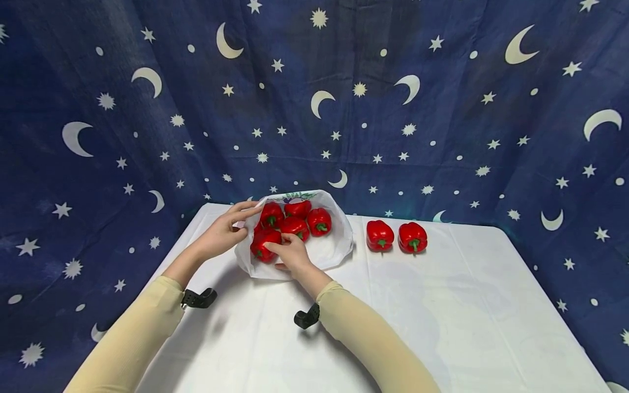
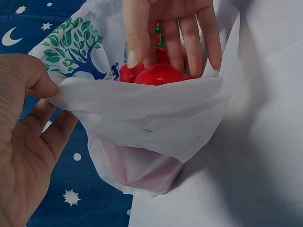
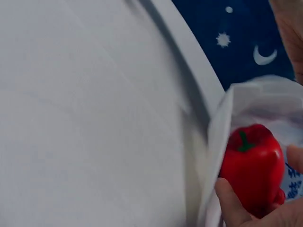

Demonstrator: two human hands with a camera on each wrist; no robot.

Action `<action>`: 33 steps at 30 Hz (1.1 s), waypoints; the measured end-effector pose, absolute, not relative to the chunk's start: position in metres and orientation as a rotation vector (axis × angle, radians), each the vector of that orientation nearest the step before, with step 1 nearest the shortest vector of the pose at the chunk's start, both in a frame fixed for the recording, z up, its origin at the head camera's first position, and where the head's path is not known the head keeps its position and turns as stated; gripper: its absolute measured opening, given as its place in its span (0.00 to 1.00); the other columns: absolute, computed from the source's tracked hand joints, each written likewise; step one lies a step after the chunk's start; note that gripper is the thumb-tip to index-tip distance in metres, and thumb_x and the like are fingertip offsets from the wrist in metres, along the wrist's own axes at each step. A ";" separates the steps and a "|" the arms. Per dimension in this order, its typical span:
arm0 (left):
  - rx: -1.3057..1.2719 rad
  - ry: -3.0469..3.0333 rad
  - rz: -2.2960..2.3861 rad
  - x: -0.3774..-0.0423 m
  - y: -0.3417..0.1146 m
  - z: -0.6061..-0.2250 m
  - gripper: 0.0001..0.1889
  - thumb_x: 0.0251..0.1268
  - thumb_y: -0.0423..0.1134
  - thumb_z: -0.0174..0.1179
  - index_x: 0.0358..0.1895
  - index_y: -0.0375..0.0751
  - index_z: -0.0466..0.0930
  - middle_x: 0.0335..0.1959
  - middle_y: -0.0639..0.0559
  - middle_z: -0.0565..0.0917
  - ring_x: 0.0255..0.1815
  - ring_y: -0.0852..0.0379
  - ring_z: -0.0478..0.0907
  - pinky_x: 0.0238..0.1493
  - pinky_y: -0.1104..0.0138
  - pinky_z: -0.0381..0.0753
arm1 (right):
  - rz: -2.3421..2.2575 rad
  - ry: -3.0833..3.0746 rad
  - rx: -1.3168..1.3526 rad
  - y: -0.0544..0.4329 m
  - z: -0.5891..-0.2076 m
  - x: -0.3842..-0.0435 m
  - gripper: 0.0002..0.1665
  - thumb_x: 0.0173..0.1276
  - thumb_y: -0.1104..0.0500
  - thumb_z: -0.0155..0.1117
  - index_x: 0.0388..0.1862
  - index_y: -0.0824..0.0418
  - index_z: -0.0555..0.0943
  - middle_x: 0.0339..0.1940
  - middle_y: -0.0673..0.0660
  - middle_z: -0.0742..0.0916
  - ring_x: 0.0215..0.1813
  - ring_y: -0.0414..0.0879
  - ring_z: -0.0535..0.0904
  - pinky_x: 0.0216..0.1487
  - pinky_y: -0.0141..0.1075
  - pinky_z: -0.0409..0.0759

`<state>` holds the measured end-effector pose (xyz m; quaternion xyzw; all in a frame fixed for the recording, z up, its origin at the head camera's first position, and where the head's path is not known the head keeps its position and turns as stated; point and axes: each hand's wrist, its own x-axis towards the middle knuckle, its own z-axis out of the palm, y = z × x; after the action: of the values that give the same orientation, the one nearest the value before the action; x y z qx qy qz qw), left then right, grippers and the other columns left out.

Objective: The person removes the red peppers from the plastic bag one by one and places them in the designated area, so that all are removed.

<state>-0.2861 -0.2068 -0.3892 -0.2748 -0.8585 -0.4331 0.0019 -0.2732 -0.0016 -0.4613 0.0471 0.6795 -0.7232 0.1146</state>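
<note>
A white plastic bag (image 1: 339,240) with a green and blue tree print lies on the table with its mouth towards me. Several red bell peppers (image 1: 320,221) with green stems are inside it. My left hand (image 1: 223,233) pinches the bag's left rim between thumb and fingers (image 2: 47,123). Inside the mouth, my right hand (image 1: 295,255) is at the nearest bell pepper (image 3: 251,165). Its thumb and a finger lie on either side of that pepper, and in the left wrist view the fingers look straight and spread. The bag's front wall hides the lower peppers.
Two more red bell peppers, one nearer the bag (image 1: 380,236) and one farther right (image 1: 413,238), stand on the white-covered table (image 1: 442,316). A dark blue curtain (image 1: 363,109) with moons and stars hangs behind the table and at its sides.
</note>
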 end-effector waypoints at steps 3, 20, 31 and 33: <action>-0.860 -2.696 -1.356 -0.286 -0.206 -0.390 0.33 0.68 0.21 0.50 0.75 0.48 0.72 0.77 0.54 0.63 0.73 0.44 0.64 0.45 0.66 0.76 | -2.186 1.946 0.212 -0.010 -0.463 -0.273 0.46 0.66 0.54 0.74 0.77 0.67 0.65 0.72 0.65 0.72 0.69 0.59 0.72 0.44 0.53 0.86; -0.865 -2.693 -1.339 -0.288 -0.208 -0.390 0.34 0.67 0.20 0.49 0.75 0.48 0.72 0.77 0.54 0.63 0.71 0.47 0.65 0.39 0.66 0.74 | -2.248 1.969 0.338 -0.032 -0.461 -0.276 0.43 0.65 0.56 0.73 0.75 0.68 0.66 0.70 0.64 0.74 0.66 0.61 0.75 0.46 0.54 0.85; -0.842 -2.696 -1.312 -0.287 -0.207 -0.389 0.33 0.67 0.21 0.50 0.75 0.45 0.72 0.78 0.51 0.63 0.69 0.41 0.67 0.41 0.67 0.72 | -2.179 2.024 0.312 -0.022 -0.456 -0.274 0.38 0.61 0.60 0.65 0.72 0.66 0.72 0.64 0.62 0.78 0.59 0.57 0.78 0.48 0.54 0.84; -0.849 -2.692 -1.308 -0.288 -0.207 -0.389 0.33 0.67 0.21 0.50 0.75 0.45 0.72 0.78 0.51 0.63 0.69 0.41 0.68 0.39 0.67 0.72 | -2.167 2.032 0.292 -0.018 -0.455 -0.274 0.38 0.60 0.60 0.64 0.72 0.66 0.72 0.64 0.63 0.78 0.58 0.56 0.79 0.49 0.54 0.84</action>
<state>-0.2876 -0.2071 -0.3889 -0.2730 -0.8651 -0.4205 0.0154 -0.2742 -0.0181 -0.4554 0.0976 0.6787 -0.7237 0.0779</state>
